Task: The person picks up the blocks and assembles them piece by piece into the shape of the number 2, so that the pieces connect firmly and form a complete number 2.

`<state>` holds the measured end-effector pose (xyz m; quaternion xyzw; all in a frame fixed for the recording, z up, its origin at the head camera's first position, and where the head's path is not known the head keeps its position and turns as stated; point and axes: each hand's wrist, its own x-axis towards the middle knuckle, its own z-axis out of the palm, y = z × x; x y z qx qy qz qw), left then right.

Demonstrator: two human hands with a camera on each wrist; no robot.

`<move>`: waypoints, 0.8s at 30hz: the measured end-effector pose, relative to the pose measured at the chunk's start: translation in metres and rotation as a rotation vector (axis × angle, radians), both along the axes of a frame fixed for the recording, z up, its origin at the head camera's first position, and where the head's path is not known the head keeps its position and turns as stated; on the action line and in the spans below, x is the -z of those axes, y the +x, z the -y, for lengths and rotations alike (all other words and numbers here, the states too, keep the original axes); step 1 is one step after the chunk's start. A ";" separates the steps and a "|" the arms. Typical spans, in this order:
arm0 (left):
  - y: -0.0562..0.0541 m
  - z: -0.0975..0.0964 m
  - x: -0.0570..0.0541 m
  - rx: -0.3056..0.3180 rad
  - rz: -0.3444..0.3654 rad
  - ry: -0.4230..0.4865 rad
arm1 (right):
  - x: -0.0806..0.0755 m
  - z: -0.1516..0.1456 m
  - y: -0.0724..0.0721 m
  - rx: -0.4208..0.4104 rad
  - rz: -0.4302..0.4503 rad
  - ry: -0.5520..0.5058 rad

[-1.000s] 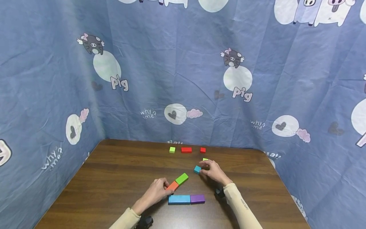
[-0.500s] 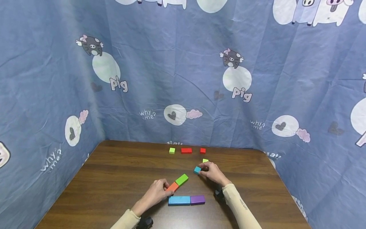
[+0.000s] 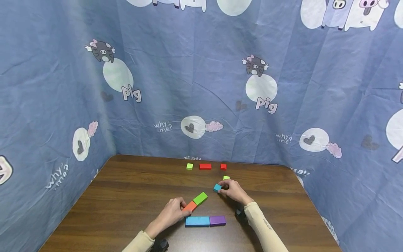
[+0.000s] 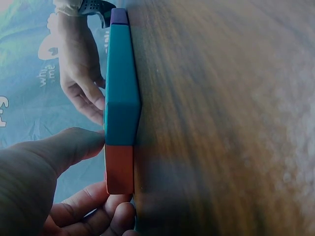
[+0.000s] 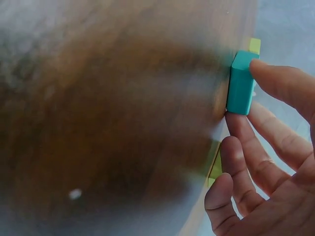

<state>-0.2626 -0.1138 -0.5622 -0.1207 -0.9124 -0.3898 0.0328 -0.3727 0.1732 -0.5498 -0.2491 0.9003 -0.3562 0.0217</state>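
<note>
My left hand (image 3: pixel 171 213) grips an orange block (image 3: pixel 190 206), thumb on one side and fingers on the other. The end of that block meets a bright green block (image 3: pixel 200 198), and the two form a slanting line. Just in front lie a long blue block (image 3: pixel 197 221) and a purple block (image 3: pixel 217 220), end to end. Further back, my right hand (image 3: pixel 235 193) pinches a small blue block (image 3: pixel 217 188) between thumb and fingers; the right wrist view shows this blue block (image 5: pixel 241 83) low against the tabletop. A yellow-green block (image 3: pixel 226 177) sits just behind the right hand's fingers.
Toward the back edge of the brown wooden table (image 3: pixel 132 182) stand another yellow-green block (image 3: pixel 189 166), a red oblong block (image 3: pixel 205 166) and a small red block (image 3: pixel 223 166), spaced apart. A blue patterned cloth (image 3: pixel 201 87) hangs behind the table and along its sides.
</note>
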 end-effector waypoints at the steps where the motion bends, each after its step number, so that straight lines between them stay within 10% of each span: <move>1: 0.000 0.000 0.000 0.002 0.001 0.004 | 0.000 0.000 0.000 0.005 0.005 0.000; 24: 0.001 0.000 -0.001 -0.008 0.006 0.004 | -0.001 0.001 -0.001 0.006 0.004 -0.015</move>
